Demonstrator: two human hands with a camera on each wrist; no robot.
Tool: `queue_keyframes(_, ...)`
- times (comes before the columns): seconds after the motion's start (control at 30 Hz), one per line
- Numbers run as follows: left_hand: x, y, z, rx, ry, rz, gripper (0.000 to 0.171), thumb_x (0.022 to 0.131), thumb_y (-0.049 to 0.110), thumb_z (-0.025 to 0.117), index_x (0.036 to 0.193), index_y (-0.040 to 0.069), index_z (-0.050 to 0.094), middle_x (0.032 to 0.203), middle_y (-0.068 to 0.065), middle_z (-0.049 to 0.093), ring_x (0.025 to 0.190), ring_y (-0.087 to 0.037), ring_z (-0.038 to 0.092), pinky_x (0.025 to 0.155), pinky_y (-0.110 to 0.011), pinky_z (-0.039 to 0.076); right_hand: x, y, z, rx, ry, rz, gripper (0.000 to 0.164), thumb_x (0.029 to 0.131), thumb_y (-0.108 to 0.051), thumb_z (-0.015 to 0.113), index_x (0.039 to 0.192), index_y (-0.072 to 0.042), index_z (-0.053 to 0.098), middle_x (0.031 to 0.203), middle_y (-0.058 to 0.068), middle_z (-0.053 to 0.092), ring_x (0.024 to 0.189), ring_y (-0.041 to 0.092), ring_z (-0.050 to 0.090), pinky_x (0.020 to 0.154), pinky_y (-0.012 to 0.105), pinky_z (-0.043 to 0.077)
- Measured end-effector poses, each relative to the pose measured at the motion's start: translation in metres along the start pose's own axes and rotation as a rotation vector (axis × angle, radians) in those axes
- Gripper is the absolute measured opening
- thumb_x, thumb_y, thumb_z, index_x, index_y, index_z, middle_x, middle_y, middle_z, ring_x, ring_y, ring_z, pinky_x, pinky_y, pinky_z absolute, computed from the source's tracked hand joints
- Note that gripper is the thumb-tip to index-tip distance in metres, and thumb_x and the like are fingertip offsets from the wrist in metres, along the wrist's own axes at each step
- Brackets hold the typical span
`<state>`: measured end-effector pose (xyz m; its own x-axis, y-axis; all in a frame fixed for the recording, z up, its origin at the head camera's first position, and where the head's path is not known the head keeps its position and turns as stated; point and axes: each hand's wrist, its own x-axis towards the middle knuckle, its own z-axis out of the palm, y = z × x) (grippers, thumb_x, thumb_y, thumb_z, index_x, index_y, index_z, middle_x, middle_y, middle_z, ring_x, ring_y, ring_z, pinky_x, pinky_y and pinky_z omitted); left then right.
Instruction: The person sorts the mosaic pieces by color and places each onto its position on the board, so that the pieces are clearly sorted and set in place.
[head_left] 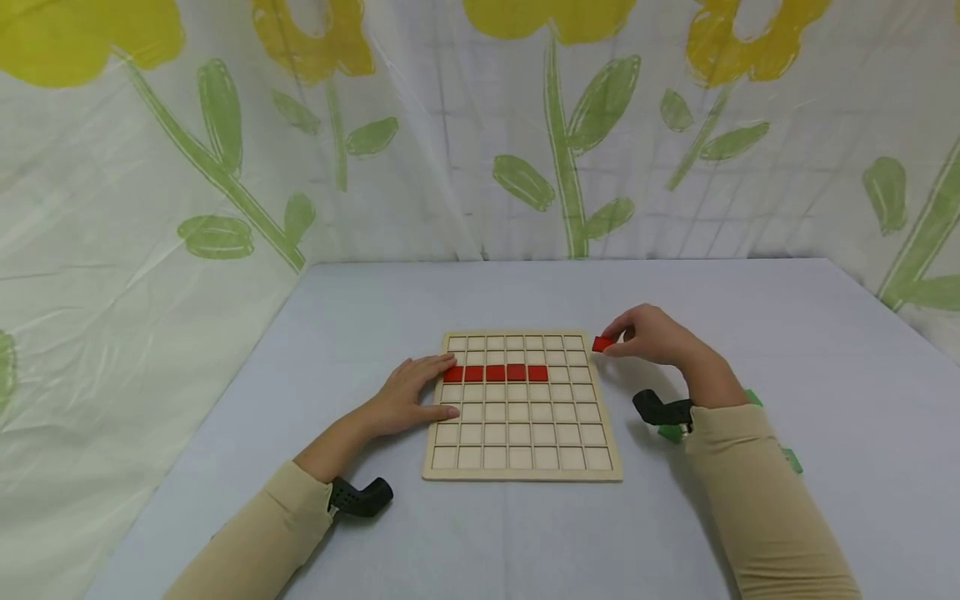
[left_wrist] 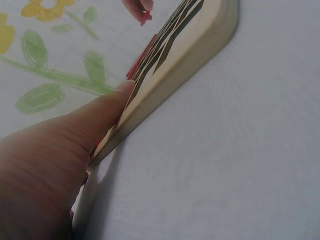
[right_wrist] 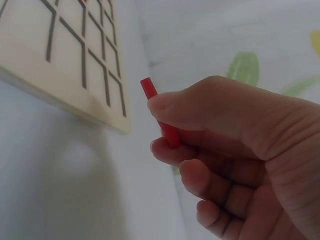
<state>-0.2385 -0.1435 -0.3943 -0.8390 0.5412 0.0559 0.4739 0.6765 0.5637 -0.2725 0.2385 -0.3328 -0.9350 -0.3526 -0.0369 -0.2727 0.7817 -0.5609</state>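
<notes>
A wooden grid board (head_left: 525,476) lies flat on the table, with several red square tiles (head_left: 495,373) in a row across its upper part. My left hand (head_left: 401,398) rests on the board's left edge, fingertips by the leftmost red tile and thumb lower down on the frame. In the left wrist view, the thumb (left_wrist: 107,107) lies over the board's rim. Just off the board's upper right corner, my right hand (head_left: 651,335) pinches a red tile (right_wrist: 148,87) between thumb and fingers. That tile is held on edge, apart from the board.
Several green pieces (head_left: 670,433) lie on the table, partly hidden by my right forearm. The pale table (head_left: 375,308) reaches back to a white curtain (head_left: 450,208) with printed yellow flowers and green leaves. A black wrist device (head_left: 362,498) sits at each cuff.
</notes>
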Motion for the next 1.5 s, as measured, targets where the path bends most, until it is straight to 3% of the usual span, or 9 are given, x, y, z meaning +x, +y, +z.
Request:
queue_keyframes(1.03, -0.001, 0.002, -0.002, 0.001, 0.002, 0.005, 0.077, 0.083, 0.040, 0.068, 0.144, 0.007, 0.034, 0.152, -0.008, 0.030, 0.142, -0.030, 0.022, 0.117, -0.053, 0.005, 0.010, -0.038, 0.033, -0.087, -0.151, -0.104, 0.021, 0.083, -0.011, 0.068, 0.102, -0.001, 0.069, 0.099, 0.011, 0.067, 0.079, 0.017, 0.056, 0.064, 0.025, 0.048)
queue_keyframes(1.5, -0.001, 0.001, -0.002, 0.000, 0.002, 0.007, 0.078, 0.083, 0.040, 0.068, 0.144, 0.007, 0.033, 0.152, -0.008, 0.030, 0.142, -0.031, 0.021, 0.117, -0.053, 0.005, 0.010, -0.046, 0.040, -0.123, -0.154, -0.181, 0.022, 0.082, -0.009, 0.069, 0.102, 0.000, 0.069, 0.096, 0.010, 0.066, 0.080, 0.016, 0.058, 0.068, 0.027, 0.050)
